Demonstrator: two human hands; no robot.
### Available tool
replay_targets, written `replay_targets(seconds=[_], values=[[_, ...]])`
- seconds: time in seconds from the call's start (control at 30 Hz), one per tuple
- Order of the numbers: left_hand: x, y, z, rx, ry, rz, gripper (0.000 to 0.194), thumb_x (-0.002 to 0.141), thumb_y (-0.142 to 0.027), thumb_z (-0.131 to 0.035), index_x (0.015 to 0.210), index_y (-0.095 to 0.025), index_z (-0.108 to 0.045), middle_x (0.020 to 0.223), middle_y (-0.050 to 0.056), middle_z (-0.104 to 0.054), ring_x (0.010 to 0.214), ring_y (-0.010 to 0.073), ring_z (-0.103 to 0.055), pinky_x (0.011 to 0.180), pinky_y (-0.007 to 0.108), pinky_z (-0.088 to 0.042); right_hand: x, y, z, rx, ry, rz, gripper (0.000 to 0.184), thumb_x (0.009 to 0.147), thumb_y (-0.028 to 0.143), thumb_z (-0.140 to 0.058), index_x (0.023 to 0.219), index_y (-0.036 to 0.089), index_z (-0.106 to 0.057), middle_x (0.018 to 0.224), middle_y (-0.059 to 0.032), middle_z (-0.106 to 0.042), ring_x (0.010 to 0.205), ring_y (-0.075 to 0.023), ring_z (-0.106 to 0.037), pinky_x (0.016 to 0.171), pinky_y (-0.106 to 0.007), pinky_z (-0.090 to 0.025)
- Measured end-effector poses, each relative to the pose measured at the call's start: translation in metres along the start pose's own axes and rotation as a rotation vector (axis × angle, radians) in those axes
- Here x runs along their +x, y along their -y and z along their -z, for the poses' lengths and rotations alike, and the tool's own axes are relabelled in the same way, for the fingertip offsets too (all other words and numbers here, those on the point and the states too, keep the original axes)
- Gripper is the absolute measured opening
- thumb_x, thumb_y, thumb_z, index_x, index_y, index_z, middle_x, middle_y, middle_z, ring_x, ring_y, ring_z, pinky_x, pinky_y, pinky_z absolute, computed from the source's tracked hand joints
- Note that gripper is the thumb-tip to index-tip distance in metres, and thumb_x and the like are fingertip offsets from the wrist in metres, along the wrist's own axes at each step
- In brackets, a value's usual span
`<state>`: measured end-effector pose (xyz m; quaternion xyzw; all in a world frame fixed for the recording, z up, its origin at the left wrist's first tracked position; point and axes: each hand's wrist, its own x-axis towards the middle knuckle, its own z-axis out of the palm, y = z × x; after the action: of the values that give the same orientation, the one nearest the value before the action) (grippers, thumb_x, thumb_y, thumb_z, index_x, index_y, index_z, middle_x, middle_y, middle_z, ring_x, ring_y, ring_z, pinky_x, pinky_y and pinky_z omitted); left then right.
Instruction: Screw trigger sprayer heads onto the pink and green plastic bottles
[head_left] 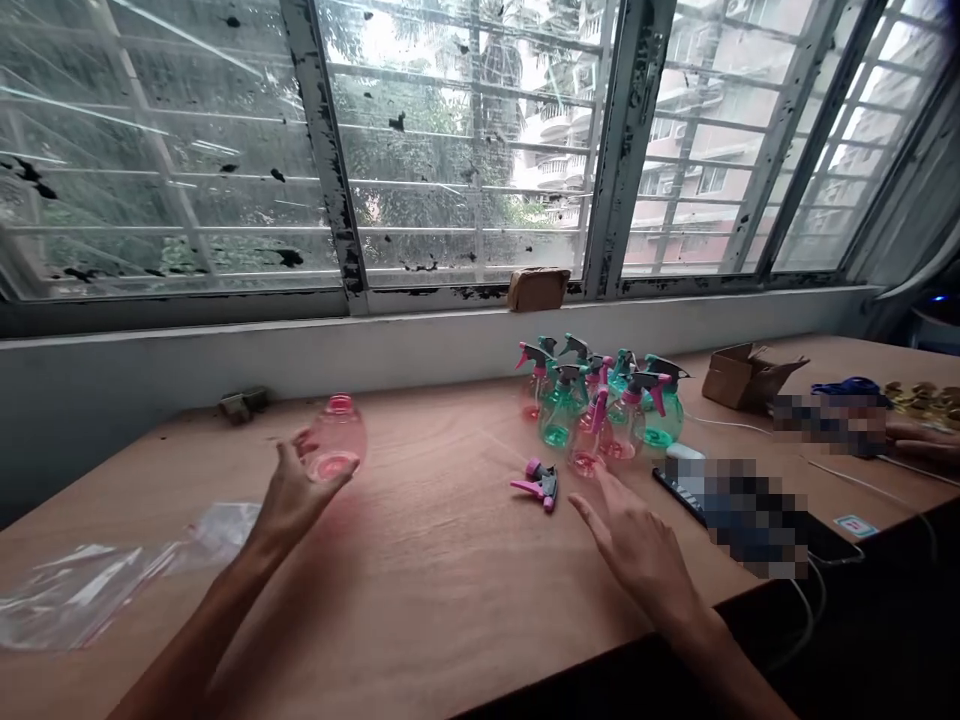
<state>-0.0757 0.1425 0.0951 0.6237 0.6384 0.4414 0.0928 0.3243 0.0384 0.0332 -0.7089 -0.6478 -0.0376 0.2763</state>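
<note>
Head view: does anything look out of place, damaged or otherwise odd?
One spray head lies loose on the table, while others sit on bottles; the pink bottle in the left hand has none. The window frame looks worn, its pale surface broken by dark patches.

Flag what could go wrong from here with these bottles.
The right hand is very close to the clustered spray bottles and could knock one over. The left hand holds the open pink bottle near its base, so it might slip. The loose spray head beside the right hand might get brushed aside.
</note>
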Motion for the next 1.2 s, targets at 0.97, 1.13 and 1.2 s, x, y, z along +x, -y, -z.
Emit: replay_targets(seconds=[0.97, 1.13, 1.2], values=[[-0.166, -0.032, -0.036, -0.976, 0.014, 0.34, 0.053, 0.077, -0.058, -0.075, 0.114, -0.023, -0.063, 0.119, 0.005, -0.068, 0.103, 0.0224, -0.062, 0.075, 0.025, -0.056, -0.023, -0.003, -0.028, 0.66, 0.064, 0.244, 0.027, 0.095, 0.03, -0.056, 0.121, 0.022, -0.056, 0.107, -0.0096, -0.072, 0.089, -0.0261, -0.071, 0.076, -0.035, -0.058], [-0.168, -0.033, -0.03, -0.968, 0.013, 0.352, 0.053, 0.077, -0.056, -0.076, 0.116, -0.022, -0.065, 0.125, 0.005, -0.065, 0.112, 0.0247, -0.059, 0.079, 0.025, -0.056, -0.026, -0.003, -0.028, 0.55, 0.035, 0.368, 0.035, 0.098, 0.022, -0.048, 0.131, 0.027, -0.057, 0.112, -0.0086, -0.072, 0.101, -0.0281, -0.07, 0.086, -0.04, -0.057], [-0.169, -0.035, -0.029, -0.969, 0.019, 0.355, 0.055, 0.076, -0.057, -0.077, 0.117, -0.023, -0.063, 0.125, 0.006, -0.065, 0.111, 0.0244, -0.06, 0.08, 0.026, -0.056, -0.026, -0.003, -0.027, 0.52, 0.056, 0.405, 0.036, 0.098, 0.02, -0.047, 0.132, 0.029, -0.057, 0.116, -0.0079, -0.072, 0.106, -0.0283, -0.069, 0.089, -0.041, -0.056]])
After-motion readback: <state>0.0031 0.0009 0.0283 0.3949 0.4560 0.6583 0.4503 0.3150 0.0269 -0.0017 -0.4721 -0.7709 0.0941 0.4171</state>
